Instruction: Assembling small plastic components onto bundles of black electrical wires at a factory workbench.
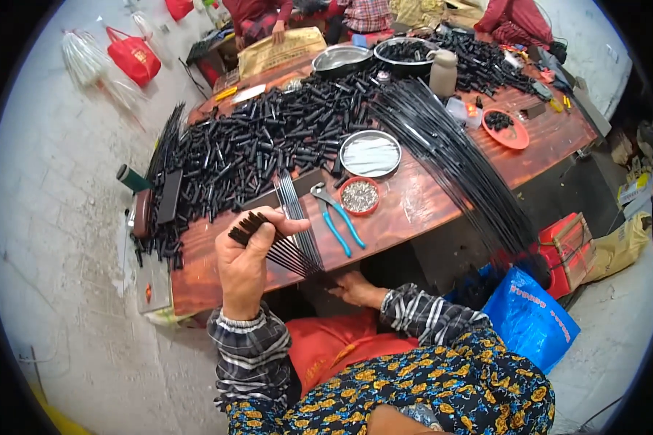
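Note:
My left hand (244, 262) is raised over the table's near edge, closed round a bundle of thin black rods (292, 255). Thicker dark ends of the rods stick out above its thumb. Toward the lower right the bundle runs to my right hand (360, 290), whose fingers are closed at its other end; they are partly in shadow. Just behind the bundle lie grey rods (294, 206), side by side on the table. Blue-handled pliers (334, 219) rest to their right, beside a red bowl (360, 213) of small metal pieces.
Black tubular pieces (268, 138) heap across the wooden table (421, 217). Long black rods (450, 148) overhang its near edge. A round tray (371, 172) holds white strips. A blue bag (530, 319) lies at right. Other people (257, 18) sit at the far side.

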Available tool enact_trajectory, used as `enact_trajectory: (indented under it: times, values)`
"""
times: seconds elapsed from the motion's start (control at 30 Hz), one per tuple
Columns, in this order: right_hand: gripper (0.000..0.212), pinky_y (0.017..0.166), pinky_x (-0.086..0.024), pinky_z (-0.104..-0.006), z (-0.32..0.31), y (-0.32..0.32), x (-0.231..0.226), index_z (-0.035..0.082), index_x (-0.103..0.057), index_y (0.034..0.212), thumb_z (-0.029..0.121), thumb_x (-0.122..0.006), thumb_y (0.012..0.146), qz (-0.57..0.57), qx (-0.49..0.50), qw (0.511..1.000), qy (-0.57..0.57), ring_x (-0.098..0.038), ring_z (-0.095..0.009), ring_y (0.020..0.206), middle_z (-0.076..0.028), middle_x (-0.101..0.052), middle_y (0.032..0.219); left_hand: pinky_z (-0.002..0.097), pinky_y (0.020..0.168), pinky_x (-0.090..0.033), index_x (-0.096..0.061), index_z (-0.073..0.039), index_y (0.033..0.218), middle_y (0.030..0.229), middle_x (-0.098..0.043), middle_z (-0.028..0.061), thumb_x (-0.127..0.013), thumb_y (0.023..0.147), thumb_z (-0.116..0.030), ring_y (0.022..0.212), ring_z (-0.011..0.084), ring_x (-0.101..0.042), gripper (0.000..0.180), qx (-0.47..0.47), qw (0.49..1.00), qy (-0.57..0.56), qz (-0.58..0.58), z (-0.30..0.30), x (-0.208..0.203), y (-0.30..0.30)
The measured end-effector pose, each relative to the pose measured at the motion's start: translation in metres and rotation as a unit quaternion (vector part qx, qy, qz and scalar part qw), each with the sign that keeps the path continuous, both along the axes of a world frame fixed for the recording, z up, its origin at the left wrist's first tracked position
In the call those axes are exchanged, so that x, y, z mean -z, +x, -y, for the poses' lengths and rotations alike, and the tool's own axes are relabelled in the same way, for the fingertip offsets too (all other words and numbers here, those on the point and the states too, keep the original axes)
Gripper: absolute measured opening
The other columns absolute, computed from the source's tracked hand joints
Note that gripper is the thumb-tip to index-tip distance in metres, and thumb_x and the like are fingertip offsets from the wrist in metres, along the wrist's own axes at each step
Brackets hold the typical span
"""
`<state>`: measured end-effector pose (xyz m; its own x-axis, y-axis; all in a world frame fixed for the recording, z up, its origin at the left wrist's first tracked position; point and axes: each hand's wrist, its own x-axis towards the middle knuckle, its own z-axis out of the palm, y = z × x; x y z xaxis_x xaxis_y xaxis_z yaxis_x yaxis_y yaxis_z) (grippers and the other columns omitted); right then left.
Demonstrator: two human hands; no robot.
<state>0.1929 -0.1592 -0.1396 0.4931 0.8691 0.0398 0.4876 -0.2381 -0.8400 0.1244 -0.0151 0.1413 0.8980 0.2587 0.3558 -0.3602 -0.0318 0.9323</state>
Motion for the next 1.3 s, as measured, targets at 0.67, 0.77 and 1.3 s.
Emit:
enact_trajectory:
  times: [0.67, 0.77, 1.3]
  values:
    - [0.019, 0.072, -0.052, -0.04, 0.011, 0.249, -0.205, 0.004, -0.072, 0.08, 0.01, -0.068, 0.062, 0.307, 0.273, 0.906, -0.103, -0.066, -0.034, 0.082, -0.021, -0.067, 0.08, 0.0335, 0.08, -0.054, -0.059, 0.003, 0.102, 0.086, -0.067, 0.0136, -0.053, 0.095, -0.015, 0.084, 0.0249, -0.068, 0.02, 0.026, 0.999, -0.032, 0.029, 0.005, -0.002, 0.012]
    - [0.02, 0.073, -0.052, -0.0401, 0.006, 0.264, -0.185, 0.004, -0.072, 0.079, 0.008, -0.069, 0.06, 0.315, 0.204, 0.921, -0.108, -0.066, -0.035, 0.082, -0.021, -0.067, 0.08, 0.0346, 0.079, -0.054, -0.058, 0.003, 0.103, 0.088, -0.067, 0.014, -0.052, 0.095, -0.014, 0.084, 0.0261, -0.068, 0.02, 0.02, 0.998, -0.046, 0.023, 0.01, -0.004, 0.006]
    - [0.016, 0.068, -0.054, -0.0449, 0.016, 0.249, -0.212, 0.002, -0.071, 0.074, 0.011, -0.058, 0.073, 0.392, 0.179, 0.902, 0.025, -0.066, -0.037, 0.068, -0.023, -0.065, 0.071, 0.0344, 0.078, -0.056, -0.056, 0.005, 0.114, 0.091, -0.066, 0.0143, -0.049, 0.095, -0.007, 0.087, 0.027, -0.068, 0.024, 0.005, 0.999, -0.046, 0.004, 0.007, -0.009, 0.021]
